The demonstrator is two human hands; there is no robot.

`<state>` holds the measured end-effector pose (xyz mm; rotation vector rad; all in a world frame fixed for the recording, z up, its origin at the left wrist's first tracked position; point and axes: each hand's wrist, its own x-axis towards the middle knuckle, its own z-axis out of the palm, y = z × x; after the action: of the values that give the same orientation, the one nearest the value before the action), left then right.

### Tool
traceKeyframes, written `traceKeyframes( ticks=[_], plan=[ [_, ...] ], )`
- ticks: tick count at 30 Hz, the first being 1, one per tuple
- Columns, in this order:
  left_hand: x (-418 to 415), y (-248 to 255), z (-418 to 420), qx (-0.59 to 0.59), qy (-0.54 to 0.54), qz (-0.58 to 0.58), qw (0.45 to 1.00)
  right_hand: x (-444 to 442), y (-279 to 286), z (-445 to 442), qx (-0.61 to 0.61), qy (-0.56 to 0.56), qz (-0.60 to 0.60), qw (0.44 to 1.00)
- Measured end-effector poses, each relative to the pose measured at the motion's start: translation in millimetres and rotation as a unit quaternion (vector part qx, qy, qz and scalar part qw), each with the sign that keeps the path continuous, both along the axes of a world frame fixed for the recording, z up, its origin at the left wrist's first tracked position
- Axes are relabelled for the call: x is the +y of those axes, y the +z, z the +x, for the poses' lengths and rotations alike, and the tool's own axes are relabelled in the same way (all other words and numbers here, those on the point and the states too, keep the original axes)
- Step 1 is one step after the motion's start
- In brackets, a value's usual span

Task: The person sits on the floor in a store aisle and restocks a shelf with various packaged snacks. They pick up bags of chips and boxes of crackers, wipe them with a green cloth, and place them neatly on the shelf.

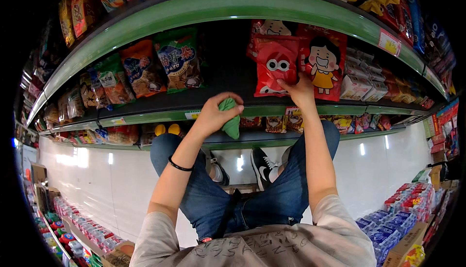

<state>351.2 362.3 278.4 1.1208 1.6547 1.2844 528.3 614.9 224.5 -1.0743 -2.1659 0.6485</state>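
My left hand (218, 114) is closed around a crumpled green cloth (231, 123), held just in front of the shelf edge. My right hand (299, 89) touches the lower right of a red snack bag with printed cartoon eyes (277, 63), thumb on its front; the fingers are partly hidden, so how firmly they hold it cannot be told. Close behind that bag stands another red bag (275, 27). To its right is a red bag with a cartoon girl in a yellow dress (323, 64). Dark shelf surface (225, 81) lies between these and a green snack bag (180, 61).
An upper shelf with a green edge (233, 6) curves above my hands. Orange (141, 68) and other snack bags line the left; small white packets (358, 84) stand at right. Below is a lower shelf with small packets (276, 124). Wrapped bottle packs (391, 230) stand behind at right.
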Motion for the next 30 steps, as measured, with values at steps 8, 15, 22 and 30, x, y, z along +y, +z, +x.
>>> traceKeyframes(
  ticks=[8, 15, 22, 30],
  plan=[
    [26, -13, -21, 0.061, 0.134, 0.081, 0.986, -97, 28, -19, 0.148, 0.021, -0.015, 0.989],
    [9, -6, -40, 0.028, 0.081, 0.087, 0.993, -85, 16, -14, 0.258, 0.146, -0.032, 0.954],
    [-9, -20, -42, 0.033, -0.025, 0.12, 0.992, 38, 8, -72, 0.124, -0.008, 0.134, 0.983],
    [-7, -15, -42, -0.018, -0.068, 0.119, 0.99, 83, 6, -135, 0.165, -0.041, 0.003, 0.985]
  ],
)
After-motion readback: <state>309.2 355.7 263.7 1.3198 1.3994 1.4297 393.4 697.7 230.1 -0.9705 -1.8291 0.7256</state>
